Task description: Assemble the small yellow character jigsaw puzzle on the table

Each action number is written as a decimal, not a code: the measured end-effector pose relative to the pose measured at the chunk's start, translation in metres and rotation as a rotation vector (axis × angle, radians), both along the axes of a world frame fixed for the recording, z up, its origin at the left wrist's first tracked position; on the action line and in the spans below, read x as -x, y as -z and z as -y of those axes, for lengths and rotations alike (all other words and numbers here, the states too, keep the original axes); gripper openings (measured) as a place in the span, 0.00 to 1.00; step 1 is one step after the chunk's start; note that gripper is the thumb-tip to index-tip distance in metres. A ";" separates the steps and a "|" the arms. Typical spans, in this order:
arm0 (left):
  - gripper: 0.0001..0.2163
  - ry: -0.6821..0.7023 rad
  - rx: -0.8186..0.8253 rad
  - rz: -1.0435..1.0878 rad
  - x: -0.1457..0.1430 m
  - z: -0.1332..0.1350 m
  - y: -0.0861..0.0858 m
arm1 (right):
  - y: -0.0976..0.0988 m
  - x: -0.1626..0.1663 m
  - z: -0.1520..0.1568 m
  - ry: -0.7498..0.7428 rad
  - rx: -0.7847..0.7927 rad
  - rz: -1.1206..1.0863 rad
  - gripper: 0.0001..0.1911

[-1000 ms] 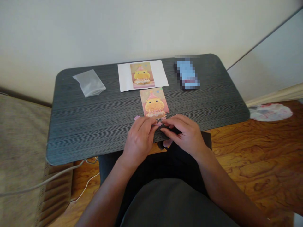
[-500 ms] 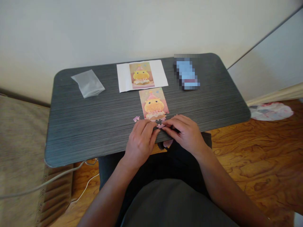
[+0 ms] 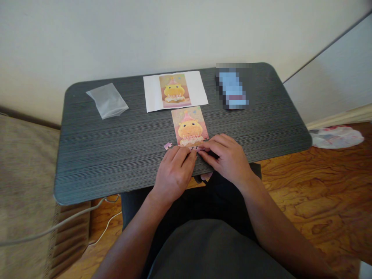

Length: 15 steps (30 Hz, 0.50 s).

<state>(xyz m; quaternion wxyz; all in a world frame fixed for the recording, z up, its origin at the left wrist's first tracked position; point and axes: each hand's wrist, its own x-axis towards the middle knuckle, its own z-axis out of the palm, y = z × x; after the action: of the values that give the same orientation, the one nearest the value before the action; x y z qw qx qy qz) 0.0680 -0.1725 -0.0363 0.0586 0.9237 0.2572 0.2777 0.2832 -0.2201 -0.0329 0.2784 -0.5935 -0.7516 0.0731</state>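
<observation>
A jigsaw puzzle [image 3: 190, 128] of a yellow character in a pink party hat lies in front of me. At its near edge is a pink puzzle piece [image 3: 197, 148], pinched between the fingertips of my right hand [image 3: 228, 155] and my left hand [image 3: 174, 166]. Both hands are closed and partly cover the puzzle's lower edge, so how the piece sits against its neighbours is hard to make out. Just left of the puzzle, near my left fingers, lies a loose pink puzzle piece [image 3: 167, 145].
Behind the puzzle is a white sheet [image 3: 151, 93] with the same picture printed on it. A clear plastic bag [image 3: 109, 101] lies on the dark table [image 3: 116, 155] at left, and a pixelated phone-like object [image 3: 232, 89] at right. A wall runs along the back.
Both hands have moved slightly away from me, bringing the pink piece up against the puzzle's near edge. The gap there has narrowed.
</observation>
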 end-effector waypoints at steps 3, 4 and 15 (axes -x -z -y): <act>0.11 0.003 0.014 -0.036 0.000 0.000 0.002 | 0.000 0.001 0.000 0.013 0.012 -0.006 0.09; 0.11 0.003 0.016 -0.040 0.000 0.000 0.002 | -0.001 0.001 0.000 0.014 0.015 -0.009 0.09; 0.10 -0.021 -0.005 -0.103 -0.002 0.000 0.003 | 0.001 0.001 0.002 0.016 0.006 -0.055 0.08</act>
<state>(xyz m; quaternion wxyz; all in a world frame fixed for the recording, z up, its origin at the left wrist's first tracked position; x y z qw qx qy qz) 0.0696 -0.1728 -0.0390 0.0400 0.9343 0.2685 0.2311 0.2824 -0.2225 -0.0337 0.2980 -0.5979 -0.7387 0.0894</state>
